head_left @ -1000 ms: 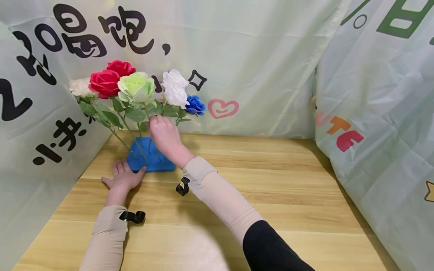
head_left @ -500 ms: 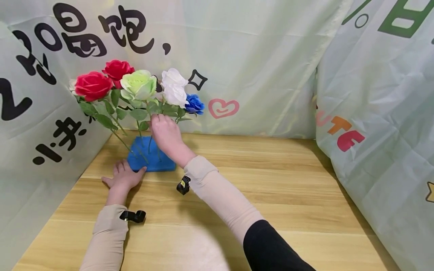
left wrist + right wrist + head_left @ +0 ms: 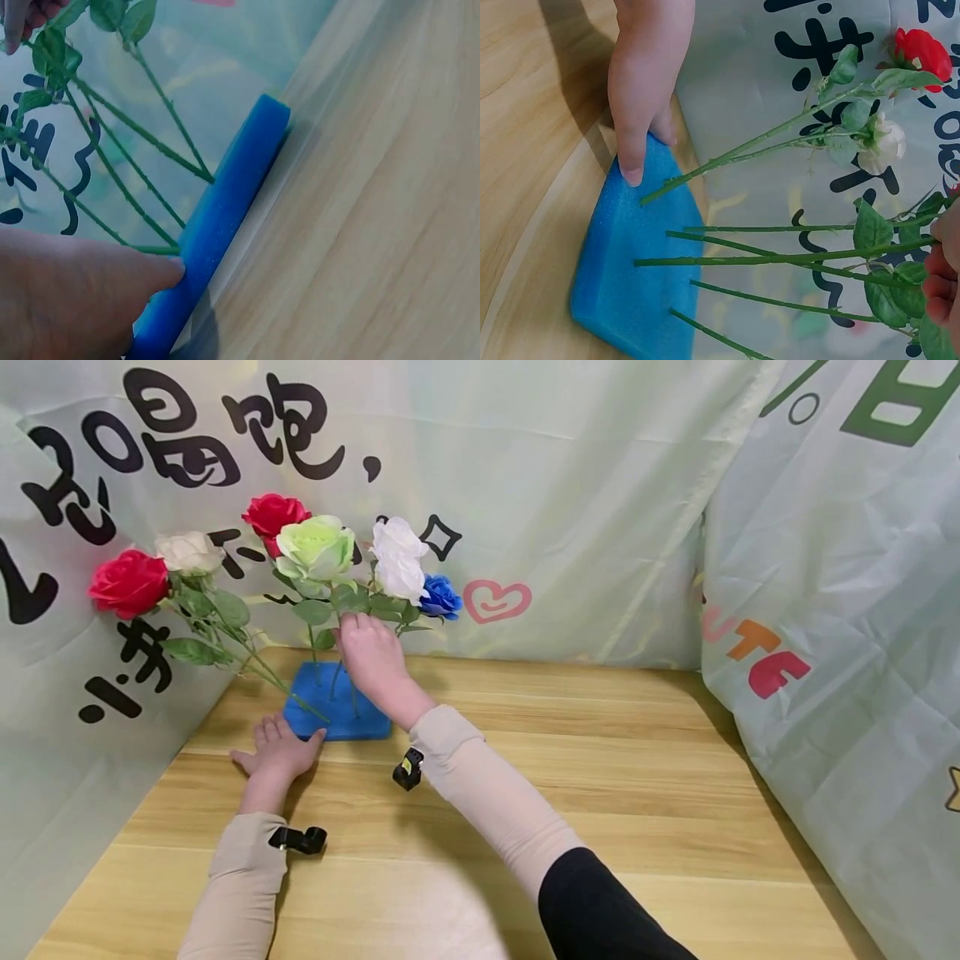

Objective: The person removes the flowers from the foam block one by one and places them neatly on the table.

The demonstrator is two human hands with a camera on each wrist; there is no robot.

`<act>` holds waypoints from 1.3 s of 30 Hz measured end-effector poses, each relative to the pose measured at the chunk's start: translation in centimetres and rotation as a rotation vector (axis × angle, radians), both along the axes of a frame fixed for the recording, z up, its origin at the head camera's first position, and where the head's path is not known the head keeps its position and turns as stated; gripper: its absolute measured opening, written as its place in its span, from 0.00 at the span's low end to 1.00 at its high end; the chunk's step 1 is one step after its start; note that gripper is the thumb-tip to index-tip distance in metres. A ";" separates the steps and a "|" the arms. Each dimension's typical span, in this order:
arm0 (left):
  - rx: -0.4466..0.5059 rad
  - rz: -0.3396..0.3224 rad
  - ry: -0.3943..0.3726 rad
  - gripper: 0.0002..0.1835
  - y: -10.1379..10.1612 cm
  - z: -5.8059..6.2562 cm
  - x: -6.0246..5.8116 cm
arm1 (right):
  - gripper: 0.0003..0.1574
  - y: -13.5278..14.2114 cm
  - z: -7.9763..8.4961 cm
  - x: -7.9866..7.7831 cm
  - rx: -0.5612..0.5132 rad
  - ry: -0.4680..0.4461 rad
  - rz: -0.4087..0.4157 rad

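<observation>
A blue foam block (image 3: 367, 724) lies on the table with several artificial rose stems stuck in it. My left hand (image 3: 279, 750) rests beside its front left corner, fingers spread, thumb touching the block (image 3: 225, 202). Higher up, my right hand (image 3: 371, 652) pinches a green stem (image 3: 817, 256) below the leaves; which bloom it bears is hard to tell. A red rose (image 3: 129, 583) leans far left, close to a cream rose (image 3: 189, 553). Another red rose (image 3: 273, 517), a light green rose (image 3: 315, 547), white blooms (image 3: 399, 558) and a blue rose (image 3: 441, 597) stand above the block.
Printed cloth (image 3: 585, 527) hangs behind the wooden table (image 3: 600, 760) and along both sides. The leaning roses are near the left cloth. Each sleeve carries a small black camera, one on the left wrist (image 3: 298, 840) and one on the right (image 3: 408, 768).
One red rose has swung down to the left, past the cream rose, which now shows fully on its right. Both hands stay in nearly the same places.
</observation>
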State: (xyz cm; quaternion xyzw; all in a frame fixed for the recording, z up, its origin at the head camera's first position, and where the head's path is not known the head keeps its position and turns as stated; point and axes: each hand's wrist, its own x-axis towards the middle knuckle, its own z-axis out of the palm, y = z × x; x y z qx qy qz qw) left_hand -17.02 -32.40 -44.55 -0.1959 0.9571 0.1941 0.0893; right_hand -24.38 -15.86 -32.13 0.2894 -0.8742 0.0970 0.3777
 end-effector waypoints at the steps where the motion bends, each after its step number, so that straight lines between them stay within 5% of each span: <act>1: -0.006 0.001 -0.002 0.53 0.1 0.0 0.0 | 0.14 0.0 0.0 0.0 -0.001 0.000 0.002; 6: -0.032 -0.004 0.006 0.49 0.7 -0.1 -0.2 | 0.14 -0.1 0.0 0.0 -0.001 0.013 0.004; 14: -0.033 0.018 0.039 0.64 1.3 -0.5 -0.7 | 0.14 0.1 0.2 0.0 0.002 0.006 0.032; 20: -0.016 0.029 0.046 0.65 1.4 -0.5 -1.1 | 0.14 0.0 0.8 -0.3 0.028 -0.028 0.059; 31: 0.008 0.047 0.005 0.66 1.5 -0.2 -1.0 | 0.15 -0.1 1.0 -0.1 0.005 -0.104 0.030; 39: 0.028 0.059 -0.020 0.66 1.4 0.1 -0.9 | 0.15 -0.2 0.7 0.2 -0.019 -0.080 0.025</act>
